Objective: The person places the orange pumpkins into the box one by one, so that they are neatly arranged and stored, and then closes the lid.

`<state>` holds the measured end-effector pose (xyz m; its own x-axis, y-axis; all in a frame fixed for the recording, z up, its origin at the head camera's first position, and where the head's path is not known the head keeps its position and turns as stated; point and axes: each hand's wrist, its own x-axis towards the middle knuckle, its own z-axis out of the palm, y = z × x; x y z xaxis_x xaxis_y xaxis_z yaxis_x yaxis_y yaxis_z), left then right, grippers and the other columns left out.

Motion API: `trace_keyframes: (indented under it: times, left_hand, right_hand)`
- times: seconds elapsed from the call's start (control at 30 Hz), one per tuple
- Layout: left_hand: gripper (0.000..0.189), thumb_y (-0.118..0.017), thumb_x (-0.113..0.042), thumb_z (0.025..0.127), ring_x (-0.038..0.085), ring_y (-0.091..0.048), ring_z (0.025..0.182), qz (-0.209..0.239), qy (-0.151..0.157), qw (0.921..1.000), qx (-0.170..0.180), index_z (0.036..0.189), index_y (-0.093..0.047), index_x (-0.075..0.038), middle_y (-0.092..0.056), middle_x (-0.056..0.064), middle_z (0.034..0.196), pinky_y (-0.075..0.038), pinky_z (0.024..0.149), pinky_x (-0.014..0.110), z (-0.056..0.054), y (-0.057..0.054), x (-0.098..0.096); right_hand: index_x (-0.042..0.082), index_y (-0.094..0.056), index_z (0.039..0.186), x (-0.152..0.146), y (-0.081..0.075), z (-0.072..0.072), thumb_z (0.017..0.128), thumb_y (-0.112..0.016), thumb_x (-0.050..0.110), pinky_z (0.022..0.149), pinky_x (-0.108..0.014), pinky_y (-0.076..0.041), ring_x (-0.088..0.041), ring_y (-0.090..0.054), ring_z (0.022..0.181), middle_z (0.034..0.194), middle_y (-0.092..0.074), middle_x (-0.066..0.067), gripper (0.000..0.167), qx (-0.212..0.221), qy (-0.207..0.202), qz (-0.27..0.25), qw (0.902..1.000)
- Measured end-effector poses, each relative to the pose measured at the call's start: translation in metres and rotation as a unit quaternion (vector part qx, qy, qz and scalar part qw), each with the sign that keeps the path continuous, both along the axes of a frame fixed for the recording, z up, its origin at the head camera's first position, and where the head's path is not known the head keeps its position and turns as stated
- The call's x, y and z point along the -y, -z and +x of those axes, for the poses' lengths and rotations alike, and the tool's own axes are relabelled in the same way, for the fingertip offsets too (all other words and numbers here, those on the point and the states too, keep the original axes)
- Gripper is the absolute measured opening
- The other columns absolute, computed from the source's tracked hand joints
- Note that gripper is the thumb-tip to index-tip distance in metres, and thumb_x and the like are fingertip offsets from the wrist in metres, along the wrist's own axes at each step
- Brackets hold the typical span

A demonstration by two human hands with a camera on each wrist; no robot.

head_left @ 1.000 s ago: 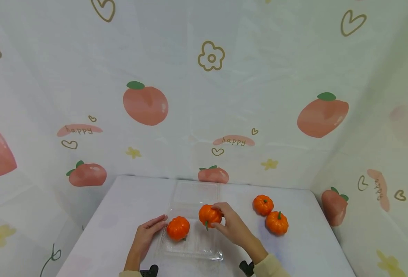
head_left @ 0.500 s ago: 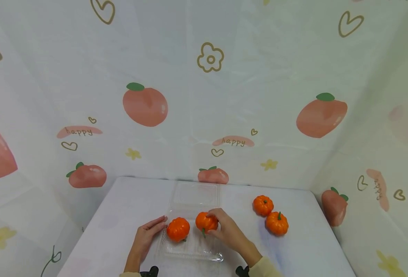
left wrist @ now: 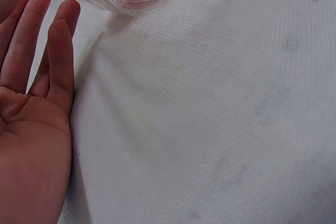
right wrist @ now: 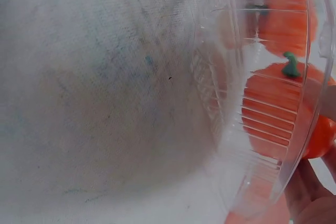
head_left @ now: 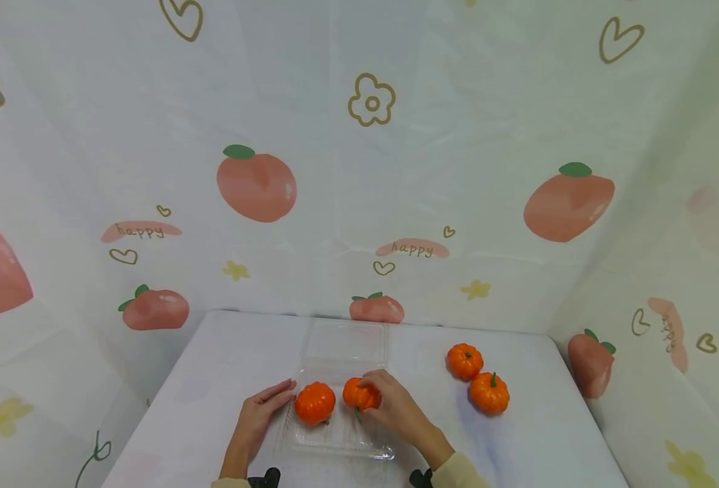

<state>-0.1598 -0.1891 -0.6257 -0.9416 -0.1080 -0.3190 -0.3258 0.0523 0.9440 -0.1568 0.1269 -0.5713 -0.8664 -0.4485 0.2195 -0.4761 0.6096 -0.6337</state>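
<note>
A clear plastic clamshell box (head_left: pixel 341 444) lies on the table with its lid (head_left: pixel 347 342) folded back. One small orange pumpkin (head_left: pixel 314 403) sits in the left part of the box. My right hand (head_left: pixel 398 410) grips a second pumpkin (head_left: pixel 359 393) by its right side, inside the box; its green stem points toward me. Through the box wall, the right wrist view shows this held pumpkin (right wrist: pixel 273 111). My left hand (head_left: pixel 260 417) stands at the box's left side, fingers straight, fingertips at the rim. In the left wrist view the left palm (left wrist: pixel 31 145) holds nothing.
Two more orange pumpkins, one farther back (head_left: pixel 464 361) and one nearer (head_left: pixel 489 393), rest close together to the right of the box. A white cloth covers the table (head_left: pixel 536 434). Behind it hangs a fruit-patterned curtain (head_left: pixel 457 135).
My right hand has moved the second pumpkin left, toward me and down into the box, close to the first pumpkin. The left hand has stayed at the box's side.
</note>
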Motion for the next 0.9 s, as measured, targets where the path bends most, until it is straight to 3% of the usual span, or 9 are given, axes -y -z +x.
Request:
trace_keyframes:
  times: [0.23, 0.47, 0.57, 0.73, 0.9]
  left_hand:
    - [0.058, -0.081, -0.043, 0.084, 0.009, -0.067, 0.122, 0.007, -0.004, 1.0, 0.002, 0.133, -0.069, -0.014, -0.073, -0.003, 0.131, -0.049, 0.112, 0.035, 0.0, 0.0012, -0.0004]
    - [0.058, -0.081, -0.043, 0.084, 0.005, -0.068, 0.117, 0.01, -0.005, 0.9999, -0.002, 0.133, -0.069, -0.014, -0.073, -0.002, 0.131, -0.051, 0.109, 0.031, -0.0003, 0.0021, -0.0004]
    - [0.058, -0.08, -0.043, 0.084, 0.002, -0.069, 0.115, 0.012, -0.003, 0.9999, -0.003, 0.133, -0.069, -0.013, -0.073, -0.002, 0.131, -0.053, 0.107, 0.029, -0.0001, 0.0026, -0.0001]
    - [0.058, -0.08, -0.043, 0.085, 0.006, -0.068, 0.12, 0.008, -0.004, 1.0, -0.001, 0.133, -0.069, -0.014, -0.073, -0.002, 0.13, -0.052, 0.108, 0.03, 0.0005, 0.0016, -0.0001]
    - [0.058, -0.08, -0.043, 0.085, 0.01, -0.067, 0.122, 0.004, -0.004, 1.0, 0.001, 0.133, -0.069, -0.014, -0.073, -0.002, 0.13, -0.051, 0.109, 0.032, 0.0006, 0.0004, 0.001]
  right_hand:
    - [0.024, -0.067, 0.117, 0.0031, 0.0009, -0.0013, 0.081, -0.086, 0.014, 0.102, -0.036, -0.057, -0.018, -0.059, 0.113, 0.126, -0.063, 0.003, 0.042, -0.004, -0.002, 0.055, 0.9985]
    - [0.027, -0.066, 0.118, 0.0037, -0.0001, -0.0026, 0.082, -0.086, 0.018, 0.105, -0.037, -0.056, -0.017, -0.057, 0.117, 0.129, -0.061, 0.004, 0.043, 0.011, -0.008, 0.072, 0.9973]
    - [0.028, -0.067, 0.118, 0.0022, -0.0014, -0.0025, 0.086, -0.082, 0.024, 0.105, -0.037, -0.056, -0.017, -0.057, 0.117, 0.131, -0.061, 0.003, 0.035, 0.023, -0.016, 0.075, 0.9968]
    - [0.029, -0.07, 0.114, -0.0009, -0.0042, 0.0004, 0.098, -0.068, 0.025, 0.103, -0.035, -0.056, -0.015, -0.056, 0.115, 0.129, -0.062, 0.004, 0.017, 0.028, -0.036, 0.076, 0.9961]
    - [0.027, -0.07, 0.113, -0.0028, -0.005, 0.0028, 0.098, -0.068, 0.019, 0.102, -0.034, -0.056, -0.016, -0.056, 0.113, 0.127, -0.063, 0.002, 0.017, -0.006, -0.053, 0.089, 0.9946]
